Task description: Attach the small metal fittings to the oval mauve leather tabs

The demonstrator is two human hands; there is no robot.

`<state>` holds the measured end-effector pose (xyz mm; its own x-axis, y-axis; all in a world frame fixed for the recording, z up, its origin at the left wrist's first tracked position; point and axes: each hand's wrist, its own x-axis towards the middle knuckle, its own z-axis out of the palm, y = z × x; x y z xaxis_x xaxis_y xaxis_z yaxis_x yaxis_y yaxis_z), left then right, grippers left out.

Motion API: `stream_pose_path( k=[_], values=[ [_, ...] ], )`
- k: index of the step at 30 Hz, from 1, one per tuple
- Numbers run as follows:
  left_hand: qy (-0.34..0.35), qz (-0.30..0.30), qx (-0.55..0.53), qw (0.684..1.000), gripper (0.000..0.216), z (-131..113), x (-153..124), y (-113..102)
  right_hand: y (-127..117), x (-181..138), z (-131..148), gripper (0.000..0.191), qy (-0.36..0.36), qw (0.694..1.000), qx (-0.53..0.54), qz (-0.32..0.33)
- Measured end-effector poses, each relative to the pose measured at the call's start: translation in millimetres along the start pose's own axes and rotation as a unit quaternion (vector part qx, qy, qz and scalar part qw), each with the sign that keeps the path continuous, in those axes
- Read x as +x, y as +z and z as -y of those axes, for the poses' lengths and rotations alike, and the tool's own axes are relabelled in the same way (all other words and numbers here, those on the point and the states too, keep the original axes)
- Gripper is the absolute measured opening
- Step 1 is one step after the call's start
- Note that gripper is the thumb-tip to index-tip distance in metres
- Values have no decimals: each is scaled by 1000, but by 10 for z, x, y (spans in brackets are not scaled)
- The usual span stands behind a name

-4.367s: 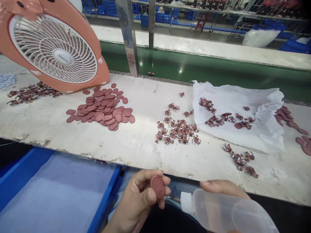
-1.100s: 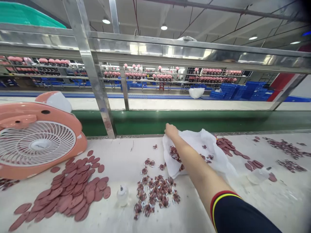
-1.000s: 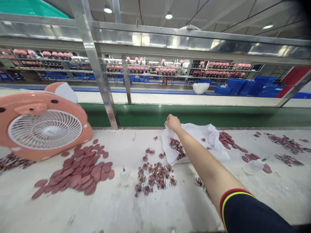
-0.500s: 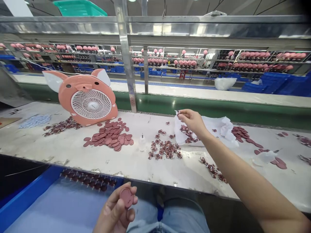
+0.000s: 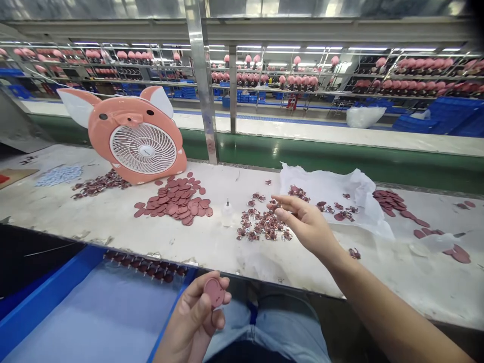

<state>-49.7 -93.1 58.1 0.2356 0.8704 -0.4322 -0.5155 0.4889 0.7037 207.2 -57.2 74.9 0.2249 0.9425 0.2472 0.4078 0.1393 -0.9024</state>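
Note:
My left hand (image 5: 196,317) is low over my lap and pinches a dark red oval disc (image 5: 214,292) between thumb and fingers. My right hand (image 5: 302,222) reaches over the bench, fingers curled in a pinch on a small dark piece (image 5: 273,205) above the loose pile of small brown-and-white pieces (image 5: 262,224). A small clear glue bottle (image 5: 227,214) stands just left of that pile. A heap of red oval discs (image 5: 176,201) lies further left.
A pink pig-shaped fan (image 5: 134,138) stands at the back left. A crumpled white sheet (image 5: 333,194) holds more small pieces at the right. More red discs (image 5: 389,201) lie far right. A blue tray (image 5: 45,302) with a row of finished pieces (image 5: 147,267) sits below the bench edge.
My right hand let go of the white sheet's corner and drew back toward the loose pile, pinched on a small piece. The view dropped; my left hand with the disc stays near my lap.

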Motion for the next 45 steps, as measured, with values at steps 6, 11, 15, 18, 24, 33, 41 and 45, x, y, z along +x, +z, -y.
stream_pose_path(
  k=[6, 11, 15, 18, 24, 33, 41, 45],
  values=[
    [-12, 29, 28, 999, 43, -55, -5, 125, 198, -494, 148, 23, 48, 986, 156, 24],
    [-43, 23, 22, 999, 45, -48, 12, 187, 386, -796, 216, 23, 183, 893, 408, 47],
    [-87, 34, 9, 996, 43, -10, -1, 215, 424, -884, 258, 21, 210, 869, 440, 88],
    [-131, 38, 10, 991, 43, 32, 18, 207, 392, -879, 281, 15, 204, 883, 407, 114],
    [-175, 157, 12, 972, 40, 141, 236, 58, 348, -781, 284, 20, 86, 975, 180, 102],
    [-197, 223, -10, 955, 32, 243, 431, -47, 363, -593, 307, 28, -9, 981, 83, 173],
    [-214, 224, -9, 951, 32, 272, 453, -51, 309, -555, 332, 28, -13, 974, 40, 223],
    [-220, 224, -12, 949, 31, 278, 442, -44, 263, -565, 342, 29, -15, 970, 32, 242]
  ],
)
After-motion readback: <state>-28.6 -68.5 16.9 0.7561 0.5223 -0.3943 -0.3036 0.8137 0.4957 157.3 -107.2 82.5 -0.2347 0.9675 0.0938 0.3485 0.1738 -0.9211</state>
